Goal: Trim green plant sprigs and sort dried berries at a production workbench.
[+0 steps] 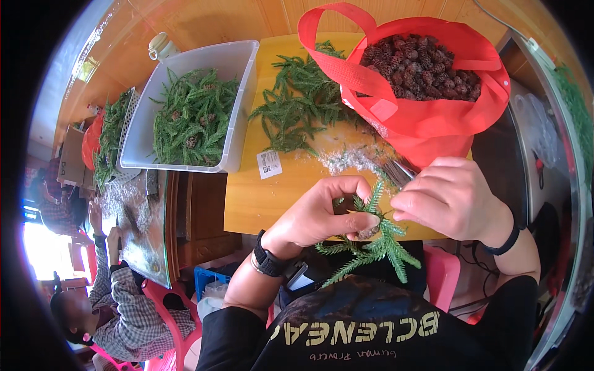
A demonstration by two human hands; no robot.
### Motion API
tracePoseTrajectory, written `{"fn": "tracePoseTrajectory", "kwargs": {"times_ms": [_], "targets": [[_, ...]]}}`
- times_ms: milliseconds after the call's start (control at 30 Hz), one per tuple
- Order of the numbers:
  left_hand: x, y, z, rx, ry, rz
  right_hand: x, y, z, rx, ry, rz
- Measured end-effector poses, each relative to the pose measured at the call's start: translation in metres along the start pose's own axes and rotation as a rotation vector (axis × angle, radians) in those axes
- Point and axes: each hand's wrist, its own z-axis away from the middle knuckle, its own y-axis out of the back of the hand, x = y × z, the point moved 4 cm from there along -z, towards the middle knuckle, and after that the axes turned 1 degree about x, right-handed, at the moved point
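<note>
My left hand [322, 213] is closed on a green artificial pine sprig [387, 247], pinching it between thumb and fingers above my lap. A small brown pine cone [367, 232] shows among the needles by the thumb tip. Just to the right, my right hand [448, 201] has its thumb and fingers pressed together; what lies between them, if anything, is too small to make out. Beyond that hand, a bundle of thin brown wires or stems [395, 173] rests on the yellow table [247, 207].
A red bag [427, 127] full of pine cones [421, 68] stands at the back right. Loose green sprigs [297, 99] lie beside a clear plastic bin [238, 145] holding sprigs with cones. White flakes [349, 159] and a label [269, 164] are on the table. Another person [133, 309] sits at left.
</note>
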Motion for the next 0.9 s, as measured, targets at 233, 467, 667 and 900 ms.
{"fn": "tracePoseTrajectory", "kwargs": {"times_ms": [233, 467, 667, 900], "targets": [[0.026, -0.027, 0.007, 0.340, -0.867, -1.222, 0.013, -0.008, 0.006, -0.148, -0.391, -0.059], [0.002, 0.000, 0.000, 0.097, -0.021, -0.049, 0.006, -0.002, 0.004, 0.005, -0.150, -0.076], [0.001, -0.004, -0.001, 0.071, -0.026, -0.033, 0.001, 0.003, 0.002, 0.005, -0.036, 0.051], [0.024, -0.026, 0.006, 0.393, -0.840, -1.175, 0.014, -0.005, 0.006, -0.115, -0.403, -0.069]]}}
